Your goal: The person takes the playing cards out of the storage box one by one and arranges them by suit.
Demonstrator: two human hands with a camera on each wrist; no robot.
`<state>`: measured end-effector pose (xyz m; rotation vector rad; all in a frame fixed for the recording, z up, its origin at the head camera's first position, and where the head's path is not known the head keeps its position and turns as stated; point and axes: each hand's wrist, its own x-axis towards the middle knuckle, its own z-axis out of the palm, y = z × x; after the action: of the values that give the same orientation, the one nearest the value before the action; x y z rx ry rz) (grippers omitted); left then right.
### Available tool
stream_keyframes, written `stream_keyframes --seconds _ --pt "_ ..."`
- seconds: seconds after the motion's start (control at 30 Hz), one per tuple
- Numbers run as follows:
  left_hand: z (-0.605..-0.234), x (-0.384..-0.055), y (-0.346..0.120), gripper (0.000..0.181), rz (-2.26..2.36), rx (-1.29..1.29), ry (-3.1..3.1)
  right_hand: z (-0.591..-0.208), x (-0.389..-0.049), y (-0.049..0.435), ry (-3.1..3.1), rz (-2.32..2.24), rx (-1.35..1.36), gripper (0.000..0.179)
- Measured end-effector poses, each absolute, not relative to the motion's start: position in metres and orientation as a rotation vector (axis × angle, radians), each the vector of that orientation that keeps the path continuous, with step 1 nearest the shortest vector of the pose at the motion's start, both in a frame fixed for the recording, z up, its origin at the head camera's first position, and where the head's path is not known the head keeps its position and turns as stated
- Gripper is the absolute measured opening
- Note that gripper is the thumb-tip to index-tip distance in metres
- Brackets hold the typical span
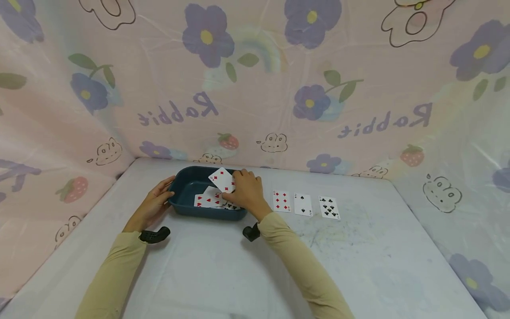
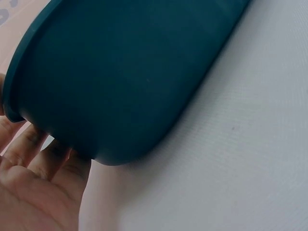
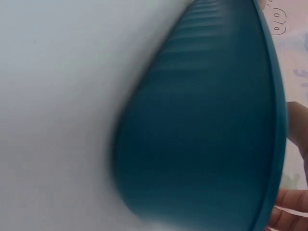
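A dark teal plastic basin (image 1: pixel 209 213) stands on the white-covered table. At its left end my left hand (image 1: pixel 148 204) grips the wall, thumb at the rim and fingers along the outside (image 2: pixel 36 163). My right hand (image 1: pixel 252 191) grips the opposite end, its thumb reaching inside over the rim (image 3: pixel 280 96) and the other fingers around the outside. Inside the basin lie several playing cards: a diamonds card (image 1: pixel 220 178) leans tilted against the far wall, beside the right fingers. Heart cards (image 1: pixel 205 200) overlap below it, and a black-suited card is partly covered by the right hand.
Right of the basin, three face-up playing cards lie in a row: a diamonds card (image 1: pixel 281 201), a two of spades (image 1: pixel 303 204) and a clubs card (image 1: pixel 329 208). A printed fabric backdrop (image 1: pixel 255 97) rises behind the table and along both sides.
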<state>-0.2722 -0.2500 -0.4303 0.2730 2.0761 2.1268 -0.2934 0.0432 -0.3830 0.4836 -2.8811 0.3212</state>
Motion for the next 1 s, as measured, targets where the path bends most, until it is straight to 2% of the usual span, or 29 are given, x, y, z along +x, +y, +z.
stream_keyframes --seconds 1.0 --pt "-0.433 -0.273 -0.251 0.058 2.138 0.29 2.067 -0.375 -0.258 0.118 -2.685 0.5 0.206 0.062"
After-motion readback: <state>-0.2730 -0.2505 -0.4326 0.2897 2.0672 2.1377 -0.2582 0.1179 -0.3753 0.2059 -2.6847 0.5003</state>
